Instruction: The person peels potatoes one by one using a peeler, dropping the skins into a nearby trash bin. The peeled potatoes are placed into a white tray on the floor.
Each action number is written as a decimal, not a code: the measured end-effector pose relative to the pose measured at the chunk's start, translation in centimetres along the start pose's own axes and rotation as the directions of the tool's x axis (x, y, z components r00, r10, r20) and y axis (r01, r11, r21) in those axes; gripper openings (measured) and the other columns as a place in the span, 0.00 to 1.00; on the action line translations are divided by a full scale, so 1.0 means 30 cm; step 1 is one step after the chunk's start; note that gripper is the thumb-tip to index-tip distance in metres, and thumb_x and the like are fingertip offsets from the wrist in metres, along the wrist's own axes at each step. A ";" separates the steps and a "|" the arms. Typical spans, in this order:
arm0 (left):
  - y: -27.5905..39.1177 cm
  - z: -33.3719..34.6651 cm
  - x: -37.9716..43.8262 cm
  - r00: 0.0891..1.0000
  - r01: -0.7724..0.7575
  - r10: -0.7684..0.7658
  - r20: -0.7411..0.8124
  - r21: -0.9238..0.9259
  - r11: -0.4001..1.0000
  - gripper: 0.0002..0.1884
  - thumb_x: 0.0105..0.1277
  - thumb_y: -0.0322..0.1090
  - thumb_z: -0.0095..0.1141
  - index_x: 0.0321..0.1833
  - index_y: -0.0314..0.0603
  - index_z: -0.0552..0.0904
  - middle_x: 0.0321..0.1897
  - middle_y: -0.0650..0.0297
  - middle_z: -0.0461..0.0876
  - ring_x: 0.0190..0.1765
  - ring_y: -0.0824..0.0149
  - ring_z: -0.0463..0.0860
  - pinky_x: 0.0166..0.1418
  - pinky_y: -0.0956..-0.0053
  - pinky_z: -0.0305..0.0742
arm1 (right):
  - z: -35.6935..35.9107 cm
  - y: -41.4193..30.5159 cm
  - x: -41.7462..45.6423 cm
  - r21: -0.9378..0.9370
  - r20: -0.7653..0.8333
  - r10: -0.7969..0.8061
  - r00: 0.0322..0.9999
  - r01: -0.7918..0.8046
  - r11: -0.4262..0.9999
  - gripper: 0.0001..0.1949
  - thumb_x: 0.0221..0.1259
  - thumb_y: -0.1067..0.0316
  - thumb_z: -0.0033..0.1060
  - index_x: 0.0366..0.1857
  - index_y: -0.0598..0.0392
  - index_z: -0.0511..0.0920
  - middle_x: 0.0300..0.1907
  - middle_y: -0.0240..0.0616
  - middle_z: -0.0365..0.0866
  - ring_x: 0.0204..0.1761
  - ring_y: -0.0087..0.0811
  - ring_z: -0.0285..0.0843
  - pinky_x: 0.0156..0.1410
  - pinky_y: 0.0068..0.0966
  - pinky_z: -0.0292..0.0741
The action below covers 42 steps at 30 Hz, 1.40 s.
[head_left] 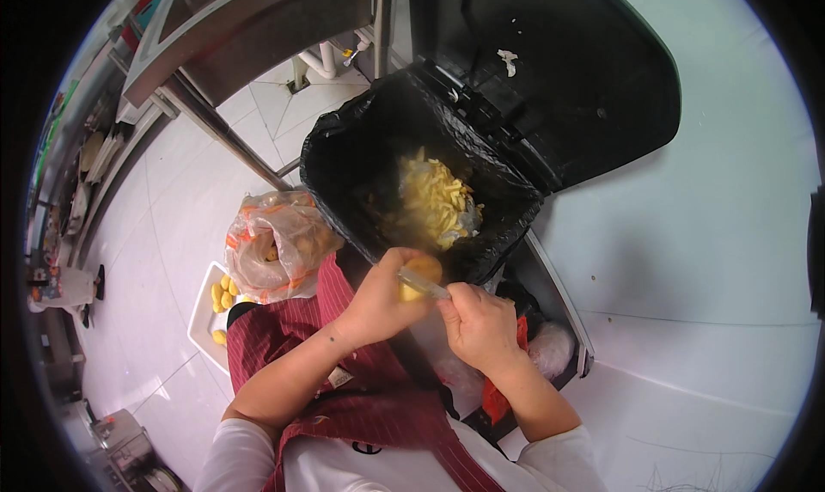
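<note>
My left hand (380, 302) grips a yellow potato (427, 268) over the near edge of an open black bin. In my right hand (480, 321) is a peeler (422, 282), its blade end lying across the potato. The bin has a black plastic liner (341, 147), and its lid (599, 79) is swung up at the back right. Pale yellow peelings (438, 199) lie heaped inside. Left of the bin stands a rolled-down plastic bag (248, 269) with potatoes in it. Beside that, a white tray (201, 311) holds several yellow potatoes (222, 292), partly hidden by my apron.
A stainless steel table or sink unit (290, 34) rises behind the bin at the upper left. White pipes (320, 63) run beneath it. Filled plastic bags, one red (496, 398), sit by my right forearm. A pale wall (683, 253) borders the right side. A metal pot (122, 437) is lower left.
</note>
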<state>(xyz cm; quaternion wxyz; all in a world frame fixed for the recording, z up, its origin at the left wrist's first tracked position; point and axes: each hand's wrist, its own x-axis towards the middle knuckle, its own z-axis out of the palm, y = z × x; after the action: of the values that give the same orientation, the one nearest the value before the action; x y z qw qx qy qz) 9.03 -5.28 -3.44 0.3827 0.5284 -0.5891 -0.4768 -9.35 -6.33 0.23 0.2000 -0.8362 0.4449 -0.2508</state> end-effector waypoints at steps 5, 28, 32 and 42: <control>0.043 -0.041 0.017 0.999 -0.020 0.019 -0.033 -0.013 1.000 0.29 0.53 0.29 0.66 0.57 0.33 0.70 0.46 0.57 0.78 0.49 0.66 0.78 0.55 0.72 0.74 | -0.013 0.229 0.020 -0.378 -0.009 0.330 0.944 -0.309 0.873 0.10 0.67 0.59 0.55 0.33 0.53 0.75 0.24 0.45 0.80 0.27 0.51 0.80 0.30 0.44 0.73; 0.023 0.018 0.043 0.965 0.238 -0.261 0.006 -0.432 0.870 0.23 0.60 0.27 0.57 0.57 0.40 0.65 0.32 0.62 0.75 0.22 0.76 0.69 0.23 0.83 0.62 | 0.031 0.078 0.034 -0.177 0.051 0.238 0.970 -0.226 0.958 0.09 0.67 0.60 0.54 0.35 0.53 0.75 0.26 0.47 0.81 0.30 0.51 0.81 0.32 0.44 0.76; 0.089 -0.016 0.049 0.939 0.344 -0.274 0.209 -0.596 0.725 0.20 0.62 0.31 0.53 0.57 0.40 0.65 0.34 0.56 0.76 0.22 0.74 0.68 0.23 0.82 0.58 | 0.022 0.209 0.081 -0.227 -0.076 0.343 0.936 -0.351 0.908 0.11 0.69 0.59 0.52 0.33 0.54 0.74 0.25 0.49 0.81 0.30 0.55 0.80 0.33 0.49 0.74; 0.054 0.015 0.019 0.950 0.300 -0.239 0.198 -0.788 0.537 0.24 0.62 0.41 0.50 0.60 0.54 0.61 0.36 0.54 0.74 0.21 0.71 0.64 0.24 0.81 0.56 | 0.065 0.098 0.052 -0.059 -0.074 0.162 0.984 -0.167 0.984 0.08 0.66 0.61 0.56 0.36 0.54 0.76 0.25 0.44 0.80 0.29 0.51 0.80 0.32 0.43 0.75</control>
<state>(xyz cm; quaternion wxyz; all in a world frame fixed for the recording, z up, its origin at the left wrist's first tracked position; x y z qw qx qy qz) 8.09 -5.79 -2.02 0.4832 0.3632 -0.2302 -0.7626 -9.32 -8.98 -2.58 0.1775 -0.7935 0.5269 -0.2474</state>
